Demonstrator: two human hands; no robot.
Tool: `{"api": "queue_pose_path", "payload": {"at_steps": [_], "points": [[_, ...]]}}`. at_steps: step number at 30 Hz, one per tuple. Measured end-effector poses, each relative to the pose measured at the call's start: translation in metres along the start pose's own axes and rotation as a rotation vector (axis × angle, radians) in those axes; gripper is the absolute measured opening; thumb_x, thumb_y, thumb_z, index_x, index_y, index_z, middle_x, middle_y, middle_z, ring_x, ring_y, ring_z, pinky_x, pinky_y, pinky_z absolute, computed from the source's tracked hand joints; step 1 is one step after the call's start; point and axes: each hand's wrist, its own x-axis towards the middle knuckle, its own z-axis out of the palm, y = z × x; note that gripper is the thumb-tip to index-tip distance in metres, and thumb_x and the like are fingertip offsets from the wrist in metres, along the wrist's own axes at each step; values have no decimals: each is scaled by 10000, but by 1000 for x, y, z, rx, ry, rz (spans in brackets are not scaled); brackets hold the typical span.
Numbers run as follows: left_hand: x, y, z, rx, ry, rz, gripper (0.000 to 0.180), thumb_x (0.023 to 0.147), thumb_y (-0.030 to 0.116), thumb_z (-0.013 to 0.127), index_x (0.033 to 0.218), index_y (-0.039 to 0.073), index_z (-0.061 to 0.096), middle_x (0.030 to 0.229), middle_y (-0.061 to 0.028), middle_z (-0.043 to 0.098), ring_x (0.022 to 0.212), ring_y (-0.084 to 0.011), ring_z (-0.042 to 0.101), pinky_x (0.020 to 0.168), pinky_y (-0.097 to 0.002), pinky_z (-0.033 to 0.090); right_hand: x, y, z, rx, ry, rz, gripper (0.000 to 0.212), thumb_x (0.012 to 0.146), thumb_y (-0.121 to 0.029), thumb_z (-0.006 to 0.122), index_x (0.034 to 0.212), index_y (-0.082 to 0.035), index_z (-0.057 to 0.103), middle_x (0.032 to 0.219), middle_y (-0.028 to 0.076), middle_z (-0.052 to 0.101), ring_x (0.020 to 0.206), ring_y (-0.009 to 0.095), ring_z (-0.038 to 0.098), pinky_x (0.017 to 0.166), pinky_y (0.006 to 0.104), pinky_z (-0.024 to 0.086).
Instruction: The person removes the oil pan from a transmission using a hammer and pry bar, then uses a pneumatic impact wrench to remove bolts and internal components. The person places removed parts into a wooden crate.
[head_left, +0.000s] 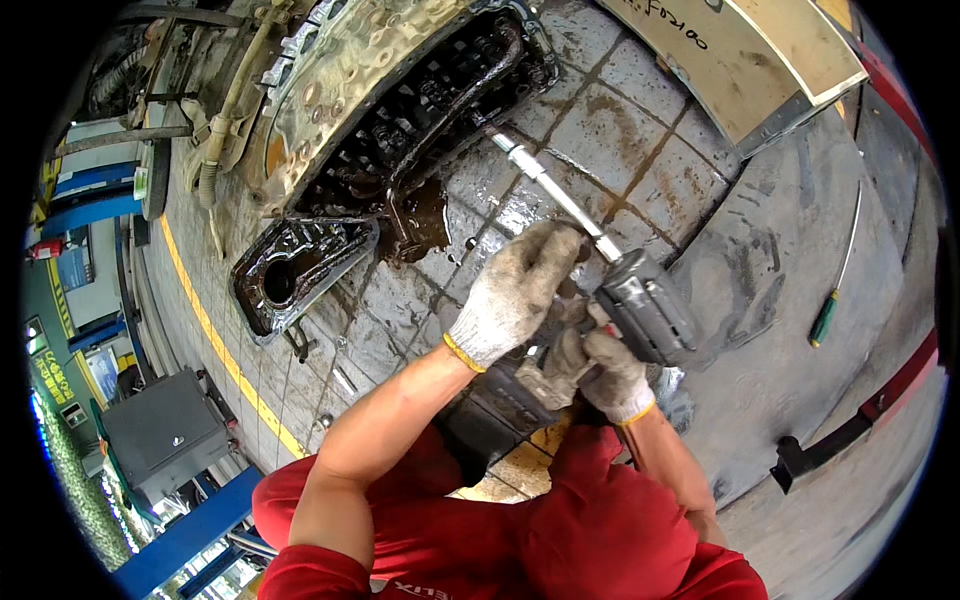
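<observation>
A dark grey cordless impact wrench (648,308) lies across my lap area, its long silver extension bar (555,190) pointing up and left at the open engine (400,130). The bar's socket end is by the engine's oily edge. My right hand (610,375), in a grimy white glove, is closed round the wrench's handle. Beside the nose of the wrench, my gloved left hand (515,290) has its fingers curled; what sits in them is mostly hidden. Inside the engine, oily black parts and a curved pipe (400,215) show.
Dark oil (430,215) is pooled on the tiles below the engine. A green-handled screwdriver (825,318) lies on the grey mat (760,390) at right. A cardboard box (740,80) stands far right, a grey metal cabinet (165,430) at left. A loose metal piece (345,383) is on the floor.
</observation>
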Motion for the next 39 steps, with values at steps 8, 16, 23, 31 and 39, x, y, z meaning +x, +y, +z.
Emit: {"api": "queue_pose_path", "payload": {"at_steps": [8,16,23,31,39], "points": [[-18,-17,-39,-312,84,-75,463,1079,425,610,1210,-14,677,1047,-31,696,934,-107,604,849,-293,514,17,56,31,-156,2,173,155,962,-179,723,988,-72,613,798,54,612,766,174,599,711,344,507],[-29,-29,-51,-316,90,-68,450,1079,423,615,1196,-6,684,1026,-19,691,922,-104,599,843,-296,513,7,95,-11,-401,-17,152,222,980,-173,759,1147,-60,668,1004,43,694,902,147,648,791,333,542],[-27,-31,-54,-413,105,-96,487,1042,415,679,1267,-15,647,1218,-110,678,1089,-210,631,966,-380,517,7,76,16,-790,-83,-27,367,1010,-240,745,1315,-58,655,1200,74,704,1092,192,647,947,369,556],[-24,-48,-43,-349,151,-231,400,1076,405,618,1183,23,667,1083,-115,717,1010,-229,675,929,-404,549,21,123,11,-433,-26,-82,374,989,-243,786,1300,-80,658,1118,12,687,986,107,620,834,317,566],[-19,-51,-48,-282,232,-235,342,1077,383,627,1113,47,677,1055,-107,718,994,-232,675,925,-412,551,38,130,11,-398,-35,-83,764,914,-397,803,1552,-102,504,1571,128,530,1484,301,459,1262,417,336]]}}
